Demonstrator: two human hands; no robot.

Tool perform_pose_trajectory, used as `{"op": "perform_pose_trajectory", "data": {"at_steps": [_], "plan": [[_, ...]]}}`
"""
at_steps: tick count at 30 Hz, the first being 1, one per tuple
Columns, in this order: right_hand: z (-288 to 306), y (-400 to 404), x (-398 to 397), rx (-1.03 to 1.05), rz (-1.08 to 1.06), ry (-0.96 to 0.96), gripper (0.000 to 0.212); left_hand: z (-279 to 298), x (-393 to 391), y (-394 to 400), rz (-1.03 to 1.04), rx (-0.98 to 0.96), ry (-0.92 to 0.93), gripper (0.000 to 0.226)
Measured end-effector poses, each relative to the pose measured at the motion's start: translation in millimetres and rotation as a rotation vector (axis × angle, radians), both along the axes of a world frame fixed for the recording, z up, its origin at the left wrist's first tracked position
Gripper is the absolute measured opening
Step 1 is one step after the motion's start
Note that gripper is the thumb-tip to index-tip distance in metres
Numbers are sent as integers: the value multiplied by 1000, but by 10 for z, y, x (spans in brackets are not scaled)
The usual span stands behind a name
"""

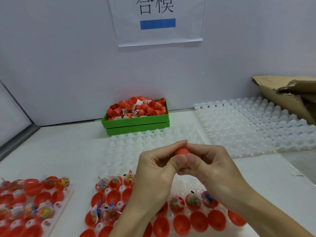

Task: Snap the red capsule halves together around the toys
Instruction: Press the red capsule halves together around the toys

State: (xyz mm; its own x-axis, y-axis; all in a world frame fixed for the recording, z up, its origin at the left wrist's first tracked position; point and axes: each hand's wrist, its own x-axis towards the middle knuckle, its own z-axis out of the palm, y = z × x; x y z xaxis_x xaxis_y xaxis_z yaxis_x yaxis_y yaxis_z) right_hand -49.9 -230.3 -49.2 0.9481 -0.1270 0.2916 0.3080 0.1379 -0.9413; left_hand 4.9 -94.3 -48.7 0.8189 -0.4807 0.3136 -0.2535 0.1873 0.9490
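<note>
While both hands' grip, left hand and right hand, clamps the red capsule, fingers hide its seam

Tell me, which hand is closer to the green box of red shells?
Left, though only slightly. The left hand sits almost straight in front of the green box. The right hand is farther off to the right. Both hold one red capsule in their fingers.
</note>
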Motion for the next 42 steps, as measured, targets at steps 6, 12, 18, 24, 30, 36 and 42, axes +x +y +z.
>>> {"op": "perform_pose_trajectory", "data": {"at_steps": [6, 12, 18, 24, 30, 36, 42], "plan": [[39, -63, -4, 95, 109, -10, 29, -5, 58, 5, -91, -82, 149, 45], [61, -97, -8, -127, -224, -4, 27, 3, 67, 1, -25, -61, 177, 24], [59, -76, -17, -210, -298, -39, 20, 3, 54, -7, -2, -35, 137, 32], [33, -114, -21, -278, -263, -57, 33, 47, 30, 2, 54, 9, 65, 35], [34, -112, -21, -510, -348, -219, 29, 48, 14, -27, 90, 94, 31, 46], [75, -191, 27, 173, -187, 135, 28, 95, 39, -1, 192, 83, 46, 56], [99, -264, 47, 562, -61, 251, 28, 104, 52, 31, 236, 100, 7, 50]]}}
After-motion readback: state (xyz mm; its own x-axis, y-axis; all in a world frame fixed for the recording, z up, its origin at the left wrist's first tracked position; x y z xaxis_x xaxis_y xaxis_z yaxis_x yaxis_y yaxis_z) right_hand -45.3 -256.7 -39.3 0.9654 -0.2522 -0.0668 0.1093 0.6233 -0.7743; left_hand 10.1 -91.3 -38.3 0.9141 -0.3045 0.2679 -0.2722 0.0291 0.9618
